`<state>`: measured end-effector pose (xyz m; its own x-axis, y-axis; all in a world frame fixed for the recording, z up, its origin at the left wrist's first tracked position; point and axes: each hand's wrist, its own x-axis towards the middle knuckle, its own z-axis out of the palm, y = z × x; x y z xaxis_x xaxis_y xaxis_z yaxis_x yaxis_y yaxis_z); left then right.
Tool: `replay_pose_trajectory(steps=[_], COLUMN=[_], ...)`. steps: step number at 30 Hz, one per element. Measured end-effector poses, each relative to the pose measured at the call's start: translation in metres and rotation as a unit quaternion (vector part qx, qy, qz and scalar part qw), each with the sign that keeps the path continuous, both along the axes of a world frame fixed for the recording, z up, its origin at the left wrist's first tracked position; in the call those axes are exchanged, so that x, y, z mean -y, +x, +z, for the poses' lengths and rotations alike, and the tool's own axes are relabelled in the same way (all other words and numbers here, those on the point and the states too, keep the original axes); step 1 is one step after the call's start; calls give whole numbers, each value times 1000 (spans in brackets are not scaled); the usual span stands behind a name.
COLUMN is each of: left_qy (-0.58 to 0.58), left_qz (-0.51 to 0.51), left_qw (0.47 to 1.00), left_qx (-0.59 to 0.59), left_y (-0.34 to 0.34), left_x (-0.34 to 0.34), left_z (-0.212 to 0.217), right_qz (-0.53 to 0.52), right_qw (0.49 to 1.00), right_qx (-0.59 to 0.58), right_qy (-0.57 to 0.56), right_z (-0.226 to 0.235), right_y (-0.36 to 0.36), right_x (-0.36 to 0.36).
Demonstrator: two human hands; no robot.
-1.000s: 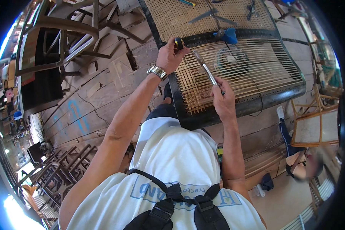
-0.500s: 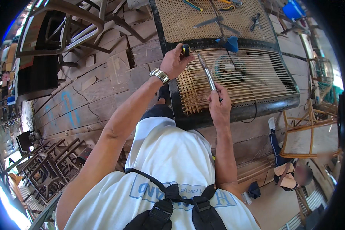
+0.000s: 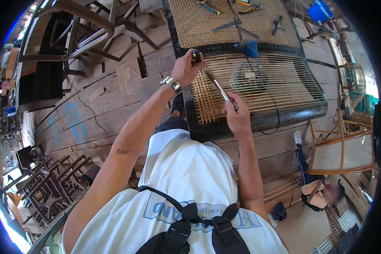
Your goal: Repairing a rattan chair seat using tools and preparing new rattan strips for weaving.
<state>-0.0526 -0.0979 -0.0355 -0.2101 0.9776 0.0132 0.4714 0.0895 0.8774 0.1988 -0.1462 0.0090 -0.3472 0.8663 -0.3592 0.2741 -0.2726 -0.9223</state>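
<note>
My left hand, with a metal watch on its wrist, grips a screwdriver-like tool by its black and yellow handle; its tip is hidden below my fingers. My right hand is closed round a hammer with a silver shaft. The worn brownish head of the hammer is close beside my left fingers. Both hands are over a black-framed piece of furniture strung with cane strands. At its left end the strands are woven into an open grid.
On the finished cane panel beyond lie pliers, scissors-like blades and a small dark tool. A fan shows beneath the strands. Wooden chairs stand left; a rattan chair and a person are at right.
The hammer has swung left, its head coming from a short gap away to right beside my left hand. Both hands shifted slightly left in the picture, as did the furniture.
</note>
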Motion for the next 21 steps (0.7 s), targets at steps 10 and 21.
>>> replay_pose_trajectory(steps=[10, 21], left_qy=[-18, 81], left_qz=[13, 247], left_qw=[1000, 934], left_qx=[6, 246], left_y=[5, -87], left_x=[12, 109], left_z=[13, -10], right_qz=[-9, -196], right_qw=[1000, 964], right_qx=[6, -178], right_qy=[24, 10], right_z=[8, 27], right_y=[19, 88], right_x=[2, 26])
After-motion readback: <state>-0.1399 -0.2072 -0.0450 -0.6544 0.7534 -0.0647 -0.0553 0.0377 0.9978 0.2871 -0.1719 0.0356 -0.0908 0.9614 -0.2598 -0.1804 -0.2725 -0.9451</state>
